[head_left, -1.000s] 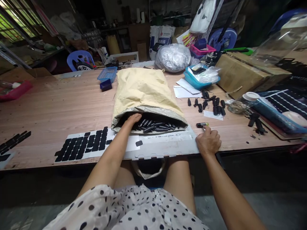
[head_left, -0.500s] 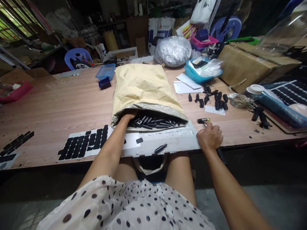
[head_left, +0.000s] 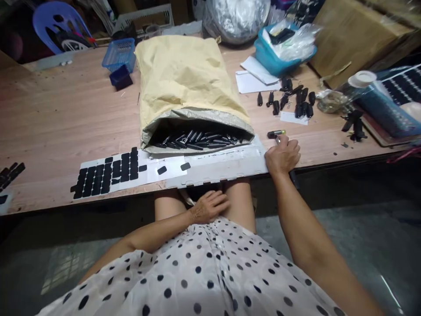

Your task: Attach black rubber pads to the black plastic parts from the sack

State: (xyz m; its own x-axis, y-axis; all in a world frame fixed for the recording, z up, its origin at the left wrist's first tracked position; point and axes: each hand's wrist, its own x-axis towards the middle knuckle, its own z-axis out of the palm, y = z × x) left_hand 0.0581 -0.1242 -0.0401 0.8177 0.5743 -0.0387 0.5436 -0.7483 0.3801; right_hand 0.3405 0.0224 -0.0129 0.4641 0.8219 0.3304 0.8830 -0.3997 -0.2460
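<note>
A yellow paper sack (head_left: 184,74) lies open on the table (head_left: 82,105), many slim black parts (head_left: 197,139) left inside; how many are finished doesn't show. The right hand (head_left: 283,155) is clamped around a small hammer (head_left: 274,134). The left hand (head_left: 209,207), fingers bent, hides whatever it may hold.

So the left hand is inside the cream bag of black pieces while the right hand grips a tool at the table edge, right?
Not quite: the head view shows the left hand over the lap, outside the cream bag of black pieces. The right hand does grip a tool at the table edge.
</note>
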